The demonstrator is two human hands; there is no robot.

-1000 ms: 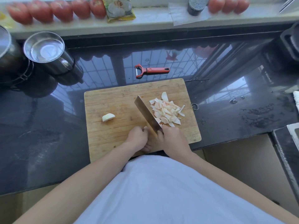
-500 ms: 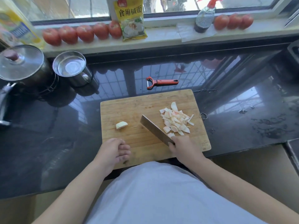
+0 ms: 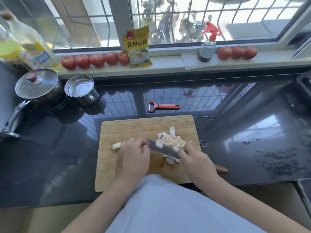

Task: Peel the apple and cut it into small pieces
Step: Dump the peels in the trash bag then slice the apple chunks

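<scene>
Wooden board [image 3: 127, 126] carries apple pieces [image 3: 170, 140]; right hand [image 3: 196, 158] grips knife [image 3: 161, 148], left hand [image 3: 133, 155] loosely curled.

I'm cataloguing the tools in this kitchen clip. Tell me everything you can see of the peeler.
The peeler is a small Y-type tool with an orange-red handle and yoke holding a thin metal blade across its head. It looks plastic with a steel blade. It lies flat on the glossy dark countertop, just beyond the far edge of the wooden cutting board, head pointing left, handle right. Nothing touches it; both hands are away at the board. No peel is visible on it.
</scene>
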